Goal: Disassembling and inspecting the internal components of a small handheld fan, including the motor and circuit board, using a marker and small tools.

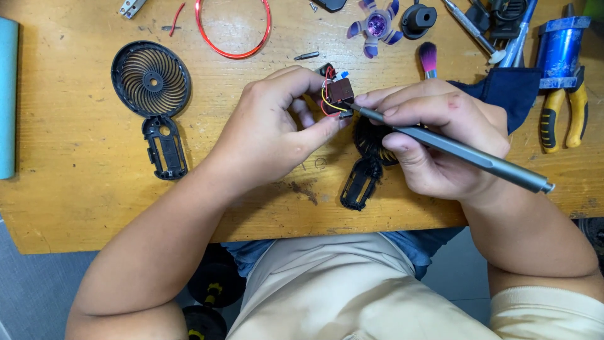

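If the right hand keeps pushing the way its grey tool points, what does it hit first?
The right hand aims its grey screwdriver up-left; the tip already seems to touch the small wired circuit board in the left hand, though depth is unclear.

fan grilles (151, 80): 2 | pliers (563, 116): 1 | brush (428, 59): 1 | screwdriver (450, 146): 1

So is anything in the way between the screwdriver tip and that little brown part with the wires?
Nothing visible is. The screwdriver in the right hand reaches straight to the brown part, which the left hand pinches. The coloured wires loop along its left side, away from the tip.
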